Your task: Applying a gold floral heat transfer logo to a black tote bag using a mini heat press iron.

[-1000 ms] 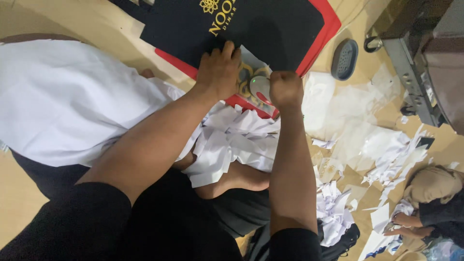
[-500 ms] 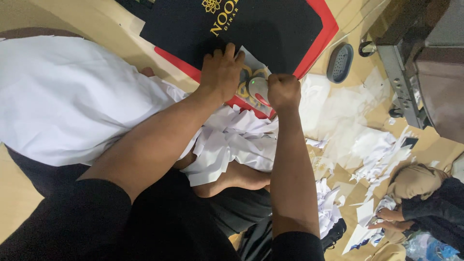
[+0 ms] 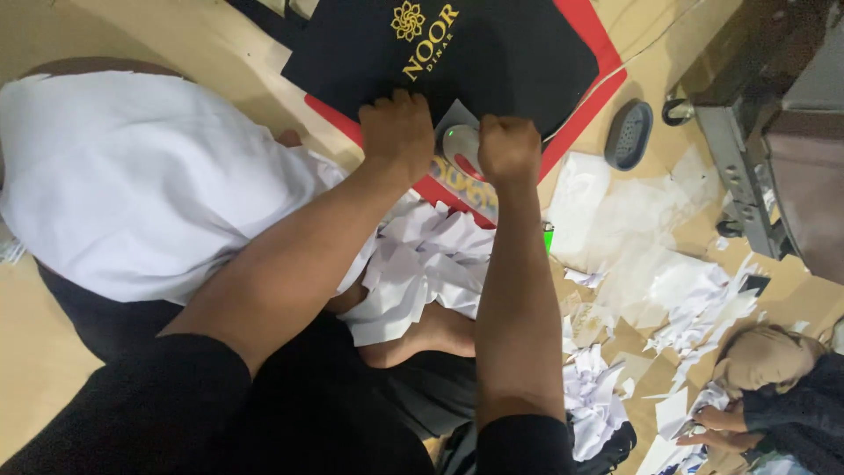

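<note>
Left hand (image 3: 397,130) still flat on black fabric (image 3: 492,53), right hand (image 3: 508,149) still fisted, perhaps on a small grey tool (image 3: 459,142)

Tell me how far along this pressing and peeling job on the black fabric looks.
Done: a gold emblem already sits on the black fabric, and torn white paper scraps litter the floor. In hand: the left hand pins the fabric while the right hand grips a small tool. Left: a gold piece by the edge.
</note>
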